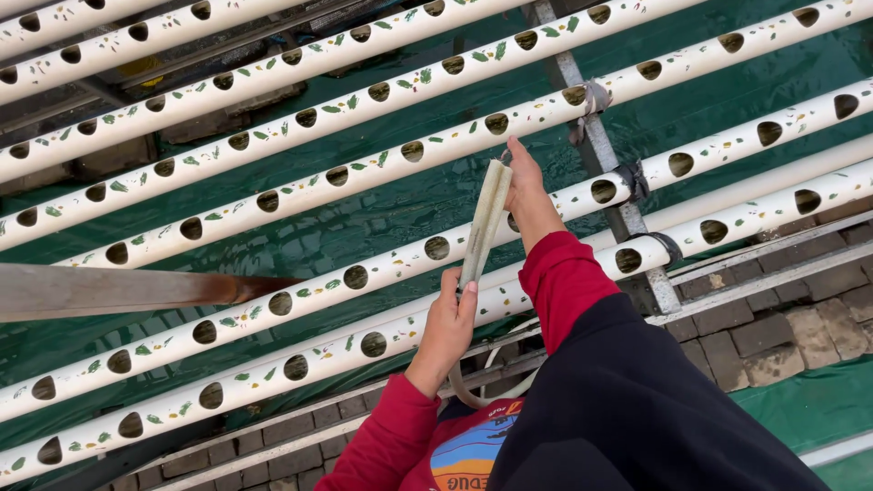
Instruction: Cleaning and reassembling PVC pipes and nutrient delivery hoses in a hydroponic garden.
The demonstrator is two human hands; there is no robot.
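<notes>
The left hand was closed around the lower end of a pale, flattened hose. The right hand pinched its upper end. The hose stood nearly upright between them, over a row of white perforated pipes above green sheeting

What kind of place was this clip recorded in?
Most likely a hydroponic growing setup: rows of white pipes drilled with round planting holes, mounted over a green-lined water basin edged in brick paving. Both hands hold a pale flat strip.
</notes>
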